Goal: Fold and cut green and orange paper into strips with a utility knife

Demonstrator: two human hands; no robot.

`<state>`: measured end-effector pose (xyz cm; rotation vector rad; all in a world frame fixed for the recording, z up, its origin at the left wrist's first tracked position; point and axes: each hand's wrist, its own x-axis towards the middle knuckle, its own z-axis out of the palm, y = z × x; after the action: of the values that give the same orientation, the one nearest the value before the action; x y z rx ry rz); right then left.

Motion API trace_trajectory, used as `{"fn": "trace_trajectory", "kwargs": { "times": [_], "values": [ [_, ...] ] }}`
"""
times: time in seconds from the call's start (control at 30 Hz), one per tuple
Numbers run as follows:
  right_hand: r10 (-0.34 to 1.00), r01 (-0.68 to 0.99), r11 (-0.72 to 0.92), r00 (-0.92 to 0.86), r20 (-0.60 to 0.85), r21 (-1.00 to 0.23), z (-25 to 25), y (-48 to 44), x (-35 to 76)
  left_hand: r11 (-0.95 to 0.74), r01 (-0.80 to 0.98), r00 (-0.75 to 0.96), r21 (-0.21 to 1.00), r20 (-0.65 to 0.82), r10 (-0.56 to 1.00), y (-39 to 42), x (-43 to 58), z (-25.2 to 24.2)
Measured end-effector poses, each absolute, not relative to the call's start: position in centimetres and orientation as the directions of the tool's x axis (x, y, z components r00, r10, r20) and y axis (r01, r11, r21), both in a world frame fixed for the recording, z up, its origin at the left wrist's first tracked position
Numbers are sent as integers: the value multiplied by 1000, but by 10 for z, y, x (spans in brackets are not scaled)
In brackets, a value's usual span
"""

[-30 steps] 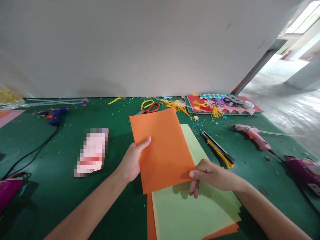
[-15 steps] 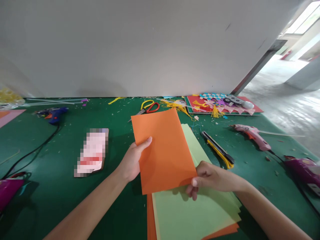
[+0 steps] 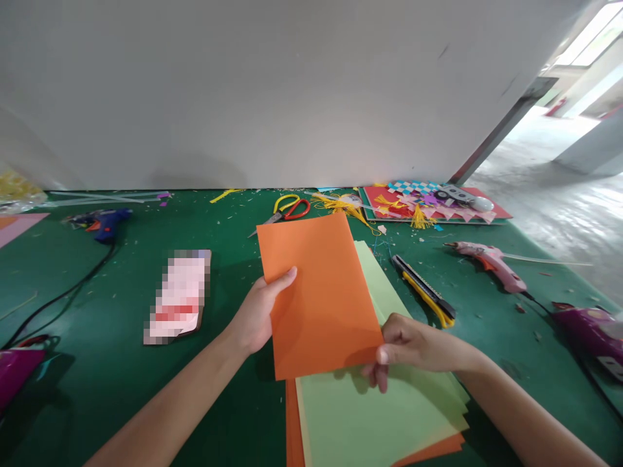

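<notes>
I am holding an orange paper sheet (image 3: 321,292) at a slant in front of me, above a fanned stack of light green paper (image 3: 374,415) that is lying on the green worktop (image 3: 233,408). My left hand (image 3: 257,312) is closing on the sheet's left edge, the thumb pressing flat across its face while the fingers are going out of sight behind it. My right hand (image 3: 406,344) is curling nearly closed at the lower right corner, the thumb tip meeting the edge and some fingers showing just below; I cannot tell whether it is pinching the paper. More orange paper (image 3: 294,428) is peeking out from under the green stack. A yellow-and-black utility knife (image 3: 424,292) is lying just beyond my right hand, and scissors (image 3: 291,207) with one yellow and one red handle are resting past the sheet's top edge. A phone (image 3: 179,295) is lying to my left, its screen blurred. Farther right, a pink glue gun (image 3: 494,261) is resting on its side.
</notes>
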<state>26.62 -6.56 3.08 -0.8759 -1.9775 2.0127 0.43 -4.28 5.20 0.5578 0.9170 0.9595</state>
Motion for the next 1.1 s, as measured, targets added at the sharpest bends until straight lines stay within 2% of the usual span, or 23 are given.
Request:
{"fn": "trace_trajectory", "kwargs": {
  "times": [0.2,0.4,0.6,0.73,0.9,1.1],
  "values": [
    [715,331,24,-665,-215,-943,31,-65,264,536,-357,352,765,-421,836,-46,7,50],
    [712,351,5,-659,-244,-936,28,-64,265,536,-330,364,777,-419,832,-47,8,50],
    [783,347,-81,-558,-276,-934,30,-64,263,567,-297,389,768,-445,806,-49,7,49],
    [792,330,-53,-561,-242,-942,31,-63,262,573,-286,391,768,-453,801,-49,8,49],
    [812,306,-105,-523,-259,-946,31,-64,262,584,-294,416,756,-449,791,-49,8,50],
    [831,359,-65,-497,-249,-931,30,-63,263,598,-269,455,755,-447,770,-51,8,51]
  ]
}}
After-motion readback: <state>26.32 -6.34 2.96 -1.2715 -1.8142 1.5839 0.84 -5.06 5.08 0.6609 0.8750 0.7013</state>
